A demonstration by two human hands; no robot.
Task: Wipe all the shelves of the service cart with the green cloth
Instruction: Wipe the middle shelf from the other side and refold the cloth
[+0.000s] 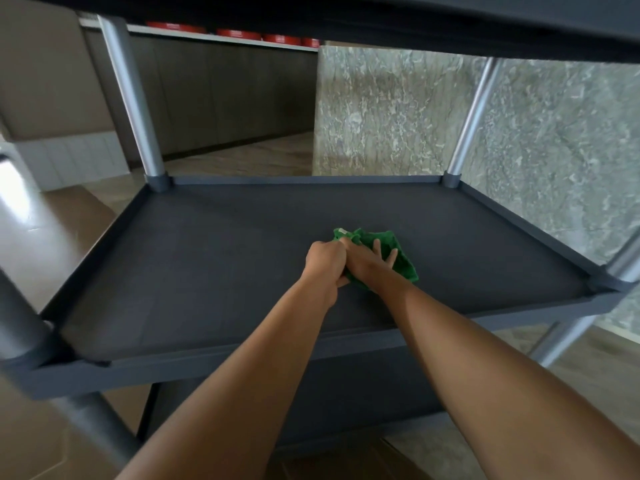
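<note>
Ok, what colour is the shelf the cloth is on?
Plain dark grey, no pattern; the shelf under the green cloth shows best in the head view.

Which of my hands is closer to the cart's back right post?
Right. The right hand presses the green cloth front-left of the post; the left hand grips the cloth's edge, farther left.

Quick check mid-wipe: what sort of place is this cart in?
Probably a restaurant or hotel service area, not certain. The service cart stands by a stone-faced counter or wall, and beyond it dark cabinets carry a row of red containers on top.
</note>
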